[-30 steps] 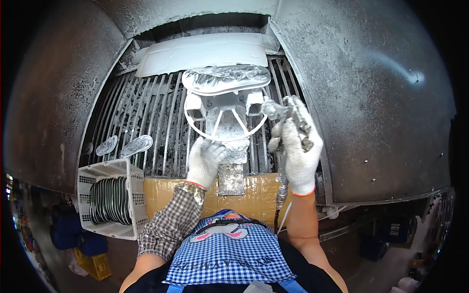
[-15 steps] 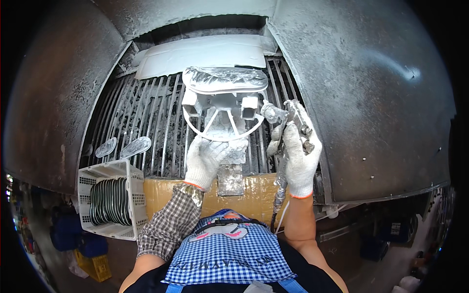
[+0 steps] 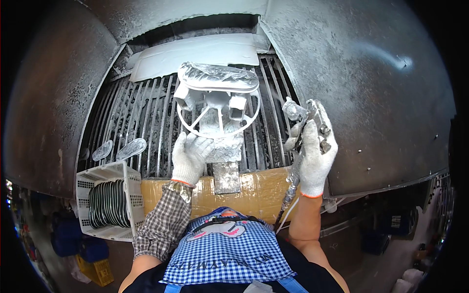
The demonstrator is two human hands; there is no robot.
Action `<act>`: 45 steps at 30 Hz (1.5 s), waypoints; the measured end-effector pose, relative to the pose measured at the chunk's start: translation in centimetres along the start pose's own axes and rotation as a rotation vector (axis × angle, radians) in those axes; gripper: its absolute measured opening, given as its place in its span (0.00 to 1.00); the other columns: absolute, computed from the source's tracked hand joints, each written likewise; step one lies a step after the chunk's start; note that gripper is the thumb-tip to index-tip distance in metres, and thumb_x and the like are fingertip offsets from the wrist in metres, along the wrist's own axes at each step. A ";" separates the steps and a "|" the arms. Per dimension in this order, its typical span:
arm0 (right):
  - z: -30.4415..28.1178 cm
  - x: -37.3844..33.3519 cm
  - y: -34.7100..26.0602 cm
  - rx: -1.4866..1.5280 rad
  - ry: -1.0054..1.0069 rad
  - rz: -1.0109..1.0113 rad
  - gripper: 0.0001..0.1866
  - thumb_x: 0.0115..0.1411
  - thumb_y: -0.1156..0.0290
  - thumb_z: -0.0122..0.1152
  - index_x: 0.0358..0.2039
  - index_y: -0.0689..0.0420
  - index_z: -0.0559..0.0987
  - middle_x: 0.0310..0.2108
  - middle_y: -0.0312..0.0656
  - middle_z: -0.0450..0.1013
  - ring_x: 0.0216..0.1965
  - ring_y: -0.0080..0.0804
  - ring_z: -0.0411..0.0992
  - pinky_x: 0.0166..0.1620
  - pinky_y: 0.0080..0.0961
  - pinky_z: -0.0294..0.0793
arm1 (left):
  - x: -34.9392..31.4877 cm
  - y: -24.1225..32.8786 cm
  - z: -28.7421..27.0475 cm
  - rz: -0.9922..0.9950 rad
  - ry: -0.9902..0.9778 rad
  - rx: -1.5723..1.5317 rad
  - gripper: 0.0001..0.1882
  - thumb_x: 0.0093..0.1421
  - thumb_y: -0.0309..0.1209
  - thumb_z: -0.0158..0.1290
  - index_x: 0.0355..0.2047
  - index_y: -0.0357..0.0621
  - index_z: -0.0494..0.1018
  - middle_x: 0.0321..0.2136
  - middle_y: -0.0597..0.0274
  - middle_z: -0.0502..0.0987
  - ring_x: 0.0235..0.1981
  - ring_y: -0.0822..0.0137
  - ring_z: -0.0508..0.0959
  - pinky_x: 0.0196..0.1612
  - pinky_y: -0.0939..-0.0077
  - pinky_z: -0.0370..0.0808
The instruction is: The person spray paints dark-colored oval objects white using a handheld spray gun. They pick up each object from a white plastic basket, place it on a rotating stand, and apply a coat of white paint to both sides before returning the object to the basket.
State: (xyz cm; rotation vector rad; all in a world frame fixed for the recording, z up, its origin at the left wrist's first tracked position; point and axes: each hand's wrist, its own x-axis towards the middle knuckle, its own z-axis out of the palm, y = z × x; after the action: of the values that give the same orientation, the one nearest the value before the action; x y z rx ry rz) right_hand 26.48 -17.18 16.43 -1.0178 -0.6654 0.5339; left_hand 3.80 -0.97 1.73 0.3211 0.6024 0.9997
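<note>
White wheel-shaped stand with spokes (image 3: 217,101) is above the dark slatted metal grate (image 3: 162,122), between its far and near edges, slightly to the right of the middle. On the far side of the stand lies a long oval piece with white rim and crinkled silvery top (image 3: 217,78). The left hand in a white knitted glove (image 3: 190,156) is at the near rim of the stand, thumb spread upward; I cannot tell if its fingers are closed around the rim. Near the right edge of the grate, the right hand in a stained white glove (image 3: 317,151) has its fingers wrapped around a grey coated spray gun (image 3: 294,111), whose head is apart from the stand. A white plastic basket (image 3: 135,195) with a row of dark flat pieces (image 3: 108,204) is at the near left corner of the grate. Just behind it lie two small silvery oval pieces (image 3: 131,149). A white flat sheet (image 3: 195,54) lies along the far edge.
</note>
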 end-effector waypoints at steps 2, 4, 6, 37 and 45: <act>-0.1 -0.5 -0.7 0.005 -0.021 0.021 0.28 0.76 0.69 0.58 0.71 0.65 0.67 0.33 0.36 0.75 0.28 0.16 0.71 0.31 0.15 0.75 | 0.8 0.5 -1.4 0.004 -0.014 0.001 0.37 0.73 0.54 0.49 0.64 0.30 0.65 0.62 0.34 0.72 0.65 0.38 0.72 0.67 0.43 0.72; -0.5 -1.1 -0.9 0.014 -0.070 0.051 0.28 0.76 0.69 0.58 0.71 0.65 0.67 0.34 0.36 0.76 0.29 0.16 0.71 0.31 0.16 0.75 | 0.8 1.0 -1.1 0.005 -0.014 -0.005 0.38 0.73 0.54 0.50 0.65 0.29 0.65 0.60 0.34 0.73 0.62 0.40 0.75 0.66 0.45 0.73; -0.6 -1.5 -1.3 0.015 -0.095 0.092 0.28 0.76 0.68 0.58 0.71 0.65 0.67 0.34 0.36 0.76 0.30 0.15 0.72 0.32 0.16 0.75 | 0.4 1.7 -0.9 0.017 0.002 0.010 0.38 0.73 0.54 0.51 0.66 0.29 0.65 0.60 0.34 0.73 0.62 0.41 0.76 0.66 0.46 0.73; -0.2 -2.7 0.2 0.090 -0.218 0.110 0.29 0.74 0.73 0.60 0.71 0.69 0.67 0.43 0.41 0.80 0.34 0.18 0.77 0.35 0.17 0.80 | -1.2 0.9 0.0 -0.005 -0.112 -0.010 0.40 0.75 0.54 0.45 0.72 0.31 0.57 0.69 0.32 0.66 0.68 0.38 0.70 0.70 0.46 0.69; 1.7 -2.0 2.6 0.096 -0.322 0.170 0.29 0.73 0.72 0.61 0.72 0.66 0.67 0.37 0.36 0.79 0.28 0.16 0.76 0.32 0.16 0.78 | -0.4 3.0 -0.5 0.079 -0.061 0.018 0.40 0.75 0.54 0.47 0.71 0.33 0.56 0.70 0.30 0.66 0.66 0.39 0.73 0.67 0.45 0.72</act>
State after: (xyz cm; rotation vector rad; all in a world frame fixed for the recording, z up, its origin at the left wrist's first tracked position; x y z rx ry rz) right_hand 23.64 -16.47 14.20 -0.9109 -0.8329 0.8832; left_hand 1.27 0.18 2.99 0.3922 0.5465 1.0570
